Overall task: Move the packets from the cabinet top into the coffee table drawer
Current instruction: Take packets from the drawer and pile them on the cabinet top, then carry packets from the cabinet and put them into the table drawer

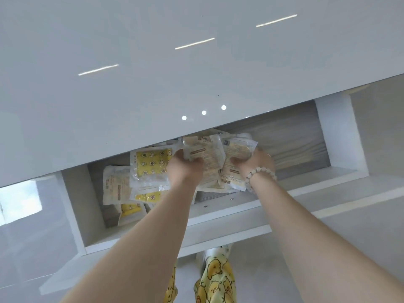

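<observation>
Step in hand: I judge this to be the drop-off. Both hands are down in the open drawer of the coffee table, setting packets in, and nothing has been let go.
Left hand: fingers curled around the lower edge of a pale, clear-wrapped packet, grasping it. The packet stands up past the knuckles toward 12 o'clock.
Right hand: fingers clenched on a second pale packet, which lies just at 3 o'clock of the first, the two overlapping. A bead bracelet sits on this wrist.
Where the packets are: besides the two I hold, a loose pile already lies in the drawer at 9 o'clock of my left hand, among it a yellow patterned packet and a white one further out at 9 o'clock. More show at 7 o'clock, partly under my left forearm.
Drawer space: the floor of the drawer at 3 o'clock of my right hand looks bare.
Overhang: the glossy counter of the coffee table covers the back of the drawer at 12 o'clock, so I cannot tell how far in the pile runs.
Next move: my guess is to lower both packets onto the pile, loosen both grips, and draw the hands out toward 6 o'clock without dragging wrappers along.
</observation>
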